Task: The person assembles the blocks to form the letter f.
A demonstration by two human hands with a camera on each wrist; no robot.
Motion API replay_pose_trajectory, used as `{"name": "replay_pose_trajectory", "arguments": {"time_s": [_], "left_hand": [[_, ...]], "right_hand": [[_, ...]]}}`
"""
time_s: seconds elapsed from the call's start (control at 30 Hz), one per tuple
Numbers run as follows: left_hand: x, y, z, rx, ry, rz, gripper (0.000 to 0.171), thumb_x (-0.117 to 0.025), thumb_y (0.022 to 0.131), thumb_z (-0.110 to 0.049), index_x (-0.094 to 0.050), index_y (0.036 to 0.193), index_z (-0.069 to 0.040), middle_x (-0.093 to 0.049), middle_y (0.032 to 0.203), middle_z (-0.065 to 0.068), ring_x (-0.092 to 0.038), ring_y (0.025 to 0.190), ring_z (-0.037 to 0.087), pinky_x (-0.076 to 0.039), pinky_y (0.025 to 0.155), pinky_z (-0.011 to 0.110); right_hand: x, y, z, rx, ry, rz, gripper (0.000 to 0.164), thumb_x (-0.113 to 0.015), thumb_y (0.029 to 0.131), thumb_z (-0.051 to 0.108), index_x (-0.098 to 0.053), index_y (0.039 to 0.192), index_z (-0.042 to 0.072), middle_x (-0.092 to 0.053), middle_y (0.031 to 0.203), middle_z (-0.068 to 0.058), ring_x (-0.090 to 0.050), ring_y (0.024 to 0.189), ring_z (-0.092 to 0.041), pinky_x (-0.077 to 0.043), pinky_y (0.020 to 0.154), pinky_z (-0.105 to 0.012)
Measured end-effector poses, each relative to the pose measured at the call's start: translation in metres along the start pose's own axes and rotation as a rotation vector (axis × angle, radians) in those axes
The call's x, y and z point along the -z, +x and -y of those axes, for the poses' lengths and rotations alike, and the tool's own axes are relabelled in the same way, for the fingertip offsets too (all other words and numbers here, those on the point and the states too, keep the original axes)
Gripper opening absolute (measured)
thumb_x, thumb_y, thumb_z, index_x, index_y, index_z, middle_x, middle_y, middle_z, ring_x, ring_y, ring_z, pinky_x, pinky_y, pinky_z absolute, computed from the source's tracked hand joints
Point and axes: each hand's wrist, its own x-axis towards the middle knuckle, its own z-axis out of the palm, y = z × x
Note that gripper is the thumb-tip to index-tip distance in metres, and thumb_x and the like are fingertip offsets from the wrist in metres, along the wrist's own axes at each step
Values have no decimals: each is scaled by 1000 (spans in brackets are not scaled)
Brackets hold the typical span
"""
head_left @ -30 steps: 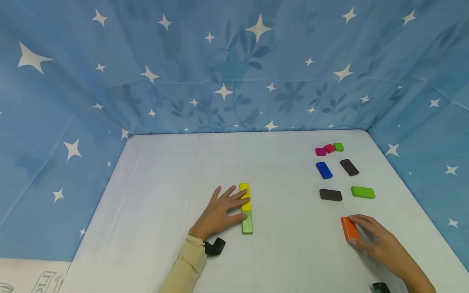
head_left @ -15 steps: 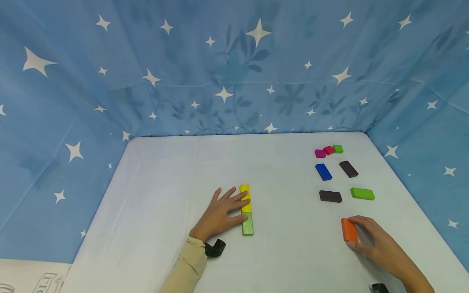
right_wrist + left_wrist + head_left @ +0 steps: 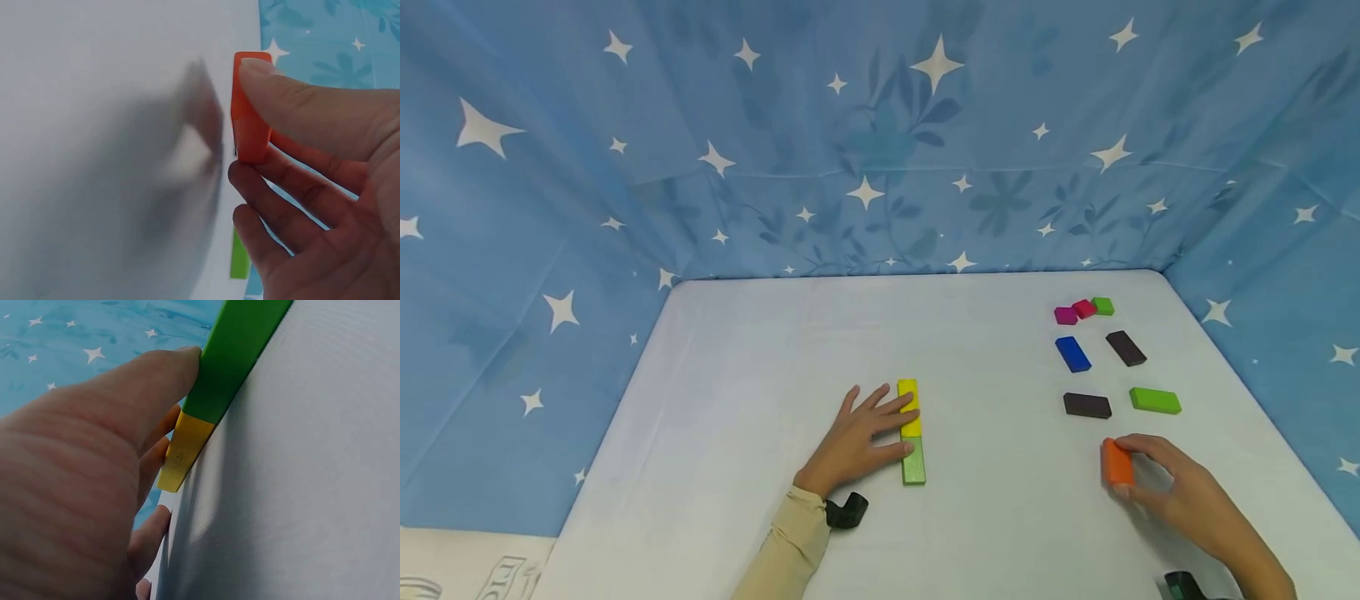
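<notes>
A yellow block (image 3: 907,388) and a light green block (image 3: 913,467) lie end to end in one upright line on the white table. My left hand (image 3: 857,442) rests on them with spread fingers, the thumb on the green block and fingertips on the yellow one. In the left wrist view, the thumb touches the side of the green block (image 3: 228,362), and the yellow block (image 3: 185,450) adjoins its end. At the right, my right hand (image 3: 1180,492) pinches an orange block (image 3: 1117,463) between thumb and fingers. In the right wrist view the orange block (image 3: 252,134) appears close over the table.
Beyond the right hand lie a bright green block (image 3: 1155,401), a dark block (image 3: 1087,406), another dark block (image 3: 1126,348) and a blue block (image 3: 1072,354). Small purple (image 3: 1065,316), red (image 3: 1084,309) and green (image 3: 1102,306) pieces sit farther back. A starry blue curtain (image 3: 880,125) surrounds the table.
My right hand, pinching the orange block, has shifted slightly up and left relative to the table and tilted the block. The left hand stays on the yellow and green blocks.
</notes>
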Motion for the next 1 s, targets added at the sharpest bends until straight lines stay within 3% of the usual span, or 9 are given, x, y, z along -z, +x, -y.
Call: {"name": "replay_pose_trajectory", "arguments": {"time_s": [0.37,0.63,1.0], "left_hand": [[1,-1,-1,-2,7,-5,56,-65,105,-50,-62,154,-22,-44,166,-8,-24,161,23,-1,130,59],[0,-1,-2,0,11,5,56,-63,106,-50,-61,154,-23,-43,167,-9,-23,162,21,0,130,58],[4,-2,-4,-9,-6,5,54,-66,106,-45,-62,154,-21,-45,166,-7,-27,160,20,-1,131,55]], "right_hand": [[16,20,23,44,31,-97,71,-86,93,35,-59,148,-1,-51,149,-37,-44,133,-61,-41,93,-86],[15,42,41,127,62,-139,65,-83,96,36,-62,150,5,-55,148,-29,-46,133,-56,-43,94,-85],[12,76,66,206,106,-130,64,-80,100,38,-61,152,6,-57,147,-24,-48,136,-50,-44,100,-80]]}}
